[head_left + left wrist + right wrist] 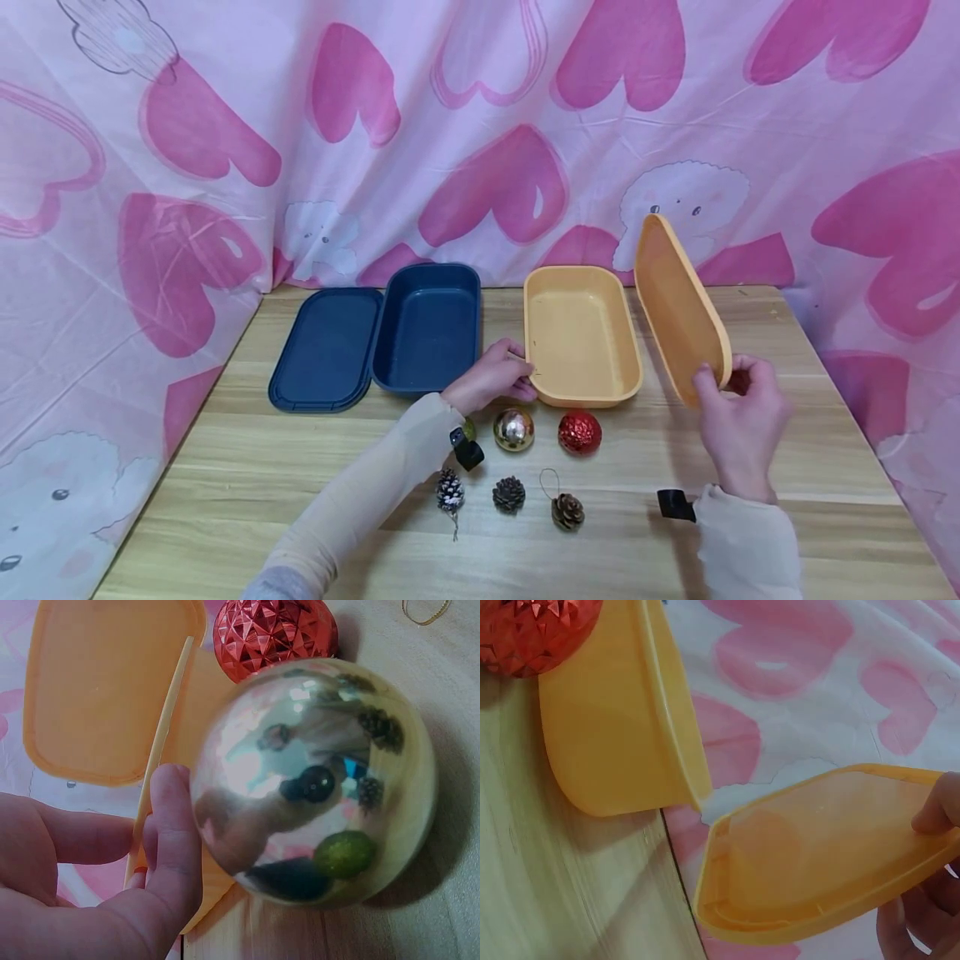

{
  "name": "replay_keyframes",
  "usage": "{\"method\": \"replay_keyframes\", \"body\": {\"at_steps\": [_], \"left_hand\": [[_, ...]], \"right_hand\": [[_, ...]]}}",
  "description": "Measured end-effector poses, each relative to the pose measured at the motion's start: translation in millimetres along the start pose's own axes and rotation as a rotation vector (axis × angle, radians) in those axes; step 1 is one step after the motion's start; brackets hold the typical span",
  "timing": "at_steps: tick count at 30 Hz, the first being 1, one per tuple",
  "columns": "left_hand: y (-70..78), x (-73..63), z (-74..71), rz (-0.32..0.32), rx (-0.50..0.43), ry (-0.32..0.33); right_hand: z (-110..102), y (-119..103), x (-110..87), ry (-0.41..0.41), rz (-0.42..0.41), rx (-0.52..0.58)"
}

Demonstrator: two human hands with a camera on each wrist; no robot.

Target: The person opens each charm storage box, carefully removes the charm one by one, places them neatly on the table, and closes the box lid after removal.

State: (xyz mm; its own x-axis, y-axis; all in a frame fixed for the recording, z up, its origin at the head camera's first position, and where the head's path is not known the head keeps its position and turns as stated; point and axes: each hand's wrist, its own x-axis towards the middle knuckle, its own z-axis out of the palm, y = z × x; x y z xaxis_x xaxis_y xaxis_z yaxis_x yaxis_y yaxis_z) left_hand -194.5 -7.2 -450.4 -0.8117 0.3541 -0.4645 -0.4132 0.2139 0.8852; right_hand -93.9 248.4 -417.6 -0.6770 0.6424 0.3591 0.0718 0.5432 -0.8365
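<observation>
My left hand (498,377) pinches the left rim of the yellow box (581,333), thumb on one side and fingers on the other in the left wrist view. The box stands open on the table, its inside bare. Raised and tilted on edge to the right of the box, the yellow lid (681,308) is gripped at its near end by my right hand (746,417), with the thumb on its face. A shiny gold ball (315,780) lies close to my left fingers. Beside it sits a red faceted ball (580,433), just in front of the box.
A dark blue box (429,329) stands open on the left, its blue lid (326,350) flat beside it. Three pine cones lie in front: a white-tipped one (450,490), a dark one (509,494) and a brown one (567,512). My left wrist partly hides a green ball (469,429).
</observation>
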Motion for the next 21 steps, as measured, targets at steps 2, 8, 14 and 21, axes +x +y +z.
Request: {"method": "replay_keyframes", "body": {"at_steps": [2, 8, 14, 21], "left_hand": [[-0.1, 0.4, 0.1, -0.001, -0.003, 0.0], [0.1, 0.5, -0.2, -0.004, -0.003, -0.002], [0.1, 0.1, -0.7, -0.002, 0.0, -0.004], [-0.9, 0.4, -0.9, 0.003, -0.003, -0.01]], "right_hand": [[1.6, -2.2, -1.4, 0.007, -0.059, -0.014], [7.4, -5.0, -3.6, 0.009, -0.249, -0.025], [14.8, -5.7, -4.8, 0.005, -0.396, -0.004], [23.4, -7.6, -5.3, 0.008, -0.541, -0.051]]}}
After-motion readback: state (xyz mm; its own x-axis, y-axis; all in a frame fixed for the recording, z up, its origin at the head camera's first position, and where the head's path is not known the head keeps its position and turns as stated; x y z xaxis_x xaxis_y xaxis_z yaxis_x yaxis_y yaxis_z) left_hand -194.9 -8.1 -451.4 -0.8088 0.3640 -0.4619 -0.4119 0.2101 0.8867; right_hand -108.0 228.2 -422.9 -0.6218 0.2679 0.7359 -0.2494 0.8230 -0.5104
